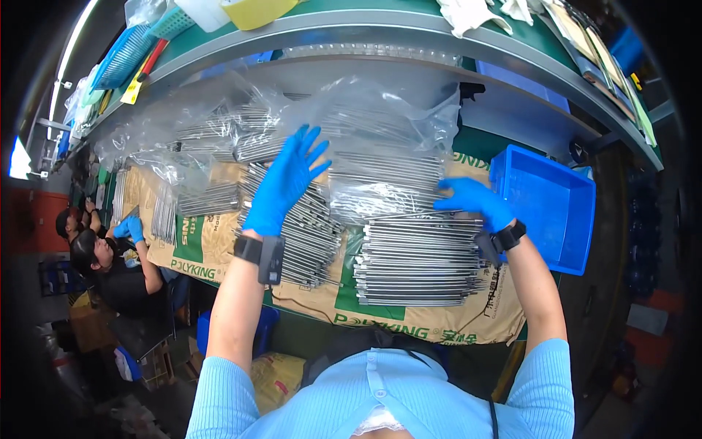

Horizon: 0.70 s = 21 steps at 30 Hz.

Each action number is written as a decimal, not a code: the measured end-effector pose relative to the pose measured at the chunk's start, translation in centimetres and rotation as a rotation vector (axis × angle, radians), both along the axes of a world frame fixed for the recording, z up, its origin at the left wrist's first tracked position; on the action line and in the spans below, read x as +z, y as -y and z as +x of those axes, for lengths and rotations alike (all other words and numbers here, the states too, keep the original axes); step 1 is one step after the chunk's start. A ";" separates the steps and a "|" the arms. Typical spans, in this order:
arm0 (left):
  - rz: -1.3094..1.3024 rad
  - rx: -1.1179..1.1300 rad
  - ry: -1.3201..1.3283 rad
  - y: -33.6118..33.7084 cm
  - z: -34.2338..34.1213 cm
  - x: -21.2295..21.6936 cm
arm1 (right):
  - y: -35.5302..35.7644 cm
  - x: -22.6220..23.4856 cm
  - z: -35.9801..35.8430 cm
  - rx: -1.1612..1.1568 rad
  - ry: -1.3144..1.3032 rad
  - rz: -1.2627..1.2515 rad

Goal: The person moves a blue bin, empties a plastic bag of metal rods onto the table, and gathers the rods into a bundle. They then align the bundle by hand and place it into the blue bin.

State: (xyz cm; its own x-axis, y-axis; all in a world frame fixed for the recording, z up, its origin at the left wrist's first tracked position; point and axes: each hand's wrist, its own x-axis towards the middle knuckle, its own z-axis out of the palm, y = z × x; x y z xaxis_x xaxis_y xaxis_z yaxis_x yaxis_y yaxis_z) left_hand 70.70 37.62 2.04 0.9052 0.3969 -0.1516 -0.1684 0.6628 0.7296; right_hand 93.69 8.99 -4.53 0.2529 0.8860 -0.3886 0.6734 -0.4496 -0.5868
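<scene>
My left hand [289, 179], in a blue glove, is raised with fingers spread and nothing in it, over a slanted heap of thin metal rods [300, 245]. My right hand [475, 201], also blue-gloved, reaches in from the right; its fingers are apart at the right ends of the rods, beside a clear plastic sheet [380, 194]. Whether its fingertips touch the sheet or the rods I cannot tell. Below it lies a neat stack of dark and silver rods [420, 263], side by side. The clear plastic covers more rods behind. Dark bands sit on both wrists.
Brown printed paper [300, 293] lies under the rods. An open blue bin [548, 208] stands at the right. A grey shelf edge [351, 33] crosses the back, with white gloves [472, 14] on top. At far left, a gloved co-worker [117, 267] sits at the bench.
</scene>
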 end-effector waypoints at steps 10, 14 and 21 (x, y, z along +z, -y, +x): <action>1.740 -0.312 -0.348 3.4 -2.6 -13.3 | 5.6 -6.7 -7.5 -0.200 0.394 0.104; 2.142 -0.325 -0.267 6.2 -0.1 -12.8 | 7.4 -6.1 -9.1 -0.243 0.389 0.288; 2.065 -0.732 -0.369 5.1 2.3 -11.2 | 8.4 -5.2 -9.5 -0.210 0.340 0.382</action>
State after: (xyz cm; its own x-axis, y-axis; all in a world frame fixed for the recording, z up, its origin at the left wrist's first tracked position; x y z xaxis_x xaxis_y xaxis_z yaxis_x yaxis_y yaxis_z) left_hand 73.02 32.50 -9.11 0.9642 -0.1103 -0.2412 -0.0559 -0.9735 0.2218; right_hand 84.16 0.61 -9.73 0.4948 0.8648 0.0855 0.7722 -0.3925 -0.4996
